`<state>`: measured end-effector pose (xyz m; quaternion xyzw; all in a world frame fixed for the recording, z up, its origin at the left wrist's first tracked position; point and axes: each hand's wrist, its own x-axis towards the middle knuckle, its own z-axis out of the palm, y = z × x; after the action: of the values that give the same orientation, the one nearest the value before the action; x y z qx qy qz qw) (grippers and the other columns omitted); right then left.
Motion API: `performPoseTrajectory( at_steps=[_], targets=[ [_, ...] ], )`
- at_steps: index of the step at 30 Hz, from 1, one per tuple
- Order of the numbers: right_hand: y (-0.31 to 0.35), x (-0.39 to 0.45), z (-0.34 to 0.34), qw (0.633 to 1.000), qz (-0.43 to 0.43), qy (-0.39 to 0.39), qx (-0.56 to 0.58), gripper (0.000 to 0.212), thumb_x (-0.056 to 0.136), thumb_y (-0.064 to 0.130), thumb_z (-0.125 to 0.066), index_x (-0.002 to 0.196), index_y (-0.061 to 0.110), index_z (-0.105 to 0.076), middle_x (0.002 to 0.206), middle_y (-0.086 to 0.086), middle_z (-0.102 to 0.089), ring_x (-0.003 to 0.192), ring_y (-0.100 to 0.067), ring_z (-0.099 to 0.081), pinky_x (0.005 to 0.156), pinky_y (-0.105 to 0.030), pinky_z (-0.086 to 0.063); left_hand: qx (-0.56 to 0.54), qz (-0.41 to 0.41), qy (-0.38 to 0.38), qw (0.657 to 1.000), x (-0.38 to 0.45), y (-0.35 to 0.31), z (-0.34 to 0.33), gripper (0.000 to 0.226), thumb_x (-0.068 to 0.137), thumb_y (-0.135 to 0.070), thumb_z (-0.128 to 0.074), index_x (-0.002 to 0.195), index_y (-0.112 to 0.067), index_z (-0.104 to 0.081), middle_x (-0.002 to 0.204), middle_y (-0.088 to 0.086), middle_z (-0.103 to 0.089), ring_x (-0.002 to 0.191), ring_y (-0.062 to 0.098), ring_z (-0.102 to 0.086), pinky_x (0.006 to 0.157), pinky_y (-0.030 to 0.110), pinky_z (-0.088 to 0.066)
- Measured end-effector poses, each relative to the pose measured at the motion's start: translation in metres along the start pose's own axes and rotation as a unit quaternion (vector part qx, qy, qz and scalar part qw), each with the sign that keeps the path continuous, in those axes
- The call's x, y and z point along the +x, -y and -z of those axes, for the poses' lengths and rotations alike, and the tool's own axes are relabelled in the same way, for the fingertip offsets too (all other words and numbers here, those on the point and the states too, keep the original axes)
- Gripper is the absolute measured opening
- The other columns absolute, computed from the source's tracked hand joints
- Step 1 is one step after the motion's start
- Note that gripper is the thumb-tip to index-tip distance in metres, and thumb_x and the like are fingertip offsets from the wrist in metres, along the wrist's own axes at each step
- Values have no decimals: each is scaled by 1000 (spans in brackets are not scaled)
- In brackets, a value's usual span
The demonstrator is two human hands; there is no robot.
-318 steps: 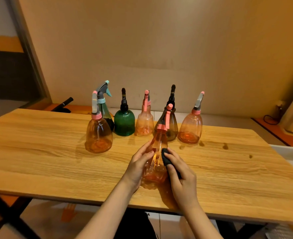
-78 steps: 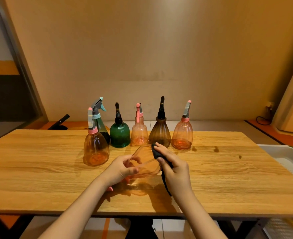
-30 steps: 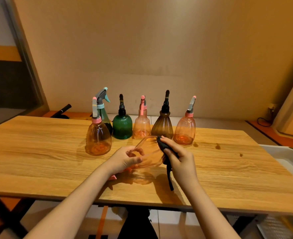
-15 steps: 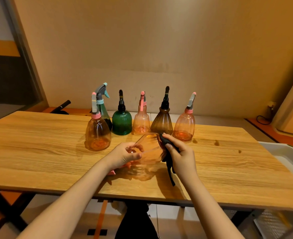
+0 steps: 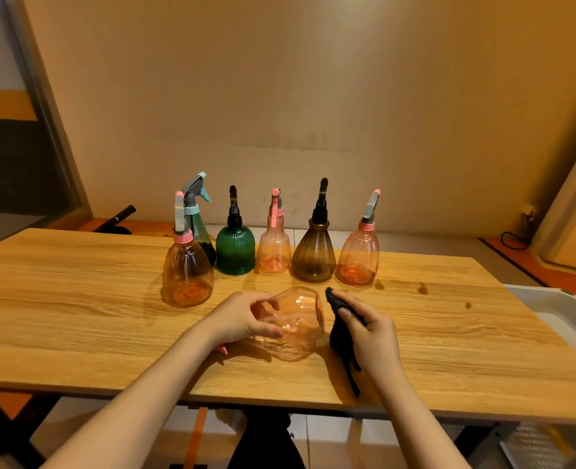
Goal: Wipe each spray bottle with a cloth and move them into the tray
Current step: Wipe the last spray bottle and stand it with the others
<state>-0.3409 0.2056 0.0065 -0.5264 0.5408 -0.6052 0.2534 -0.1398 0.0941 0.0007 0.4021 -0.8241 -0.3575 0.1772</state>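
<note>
My left hand (image 5: 242,319) grips a clear orange spray bottle (image 5: 296,324) tipped on its side above the table, its base turned away from me and its pink nozzle tip (image 5: 223,349) poking out below my wrist. My right hand (image 5: 369,331) holds a dark cloth (image 5: 342,336) just right of the bottle's base, a small gap between them; the cloth's tail hangs to the table. A white tray (image 5: 557,308) sits at the table's right edge.
Several upright spray bottles stand in a row behind: an orange one (image 5: 187,275) at front left, a teal-topped one (image 5: 198,225), a green one (image 5: 235,252), a pink one (image 5: 273,252), a brown one (image 5: 313,255), an orange one (image 5: 357,258). The wooden table (image 5: 76,316) has dark spots at right.
My right hand with the cloth has come off the bottle's base and moved slightly right. The left hand keeps the bottle tipped on its side.
</note>
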Motion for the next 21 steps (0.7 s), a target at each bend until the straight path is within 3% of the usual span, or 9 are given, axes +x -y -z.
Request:
performPoseTrajectory(
  at_steps=[4, 9, 12, 15, 17, 19, 21],
  targets=[
    [4, 10, 2, 999, -11, -24, 34, 37, 88, -10, -52, 112, 18, -59, 90, 16, -64, 81, 20, -57, 68, -1, -41, 90, 0, 49, 995, 2, -6, -1, 60, 71, -39, -80, 125, -32, -54, 120, -11, -51, 116, 11, -43, 98, 30, -38],
    [4, 18, -4, 1000, -12, 8, 17, 36, 88, -11, -51, 111, 16, -59, 89, 16, -63, 80, 22, -56, 68, 1, -40, 204, 15, 72, 976, -6, -18, 7, 82, 81, -46, -69, 147, -46, -20, 149, -9, -23, 136, 16, -15, 112, 40, -11],
    [1, 19, -7, 1000, -20, 22, 1, 37, 87, -9, -53, 105, 22, -62, 88, 18, -63, 81, 20, -57, 69, 0, -40, 169, 39, -56, 983, -26, -24, -2, 79, 87, -45, -63, 149, -42, -15, 151, -8, -22, 139, 16, -18, 113, 37, -17],
    [-2, 20, -9, 999, -28, 22, 2, 35, 87, -8, -53, 108, 19, -62, 86, 18, -63, 77, 20, -57, 66, 0, -40, 68, 58, -227, 970, -45, -34, -28, 59, 94, -42, -52, 148, -31, -29, 142, -6, -37, 122, 13, -42, 96, 29, -37],
    [-5, 22, -9, 999, -40, 23, -2, 31, 88, -6, -53, 107, 16, -65, 82, 15, -65, 69, 14, -60, 64, -4, -44, 15, 104, -254, 961, -47, -38, -43, 57, 96, -47, -43, 148, -26, -30, 148, 0, -36, 125, 21, -47, 99, 33, -41],
    [-6, 23, -9, 998, -53, 31, -2, 28, 89, -3, -54, 106, 14, -69, 78, 10, -67, 62, 7, -60, 65, -11, -48, -3, 153, -235, 960, -42, -42, -53, 64, 96, -54, -33, 151, -26, -20, 157, 4, -25, 137, 27, -36, 109, 40, -36],
    [-4, 23, -9, 998, -52, 31, -1, 29, 89, -3, -54, 102, 17, -68, 82, 11, -67, 67, 8, -61, 66, -8, -46, -2, 187, -223, 957, -37, -50, -57, 68, 95, -59, -27, 153, -27, -9, 160, 6, -14, 142, 30, -29, 110, 42, -32]
  ],
)
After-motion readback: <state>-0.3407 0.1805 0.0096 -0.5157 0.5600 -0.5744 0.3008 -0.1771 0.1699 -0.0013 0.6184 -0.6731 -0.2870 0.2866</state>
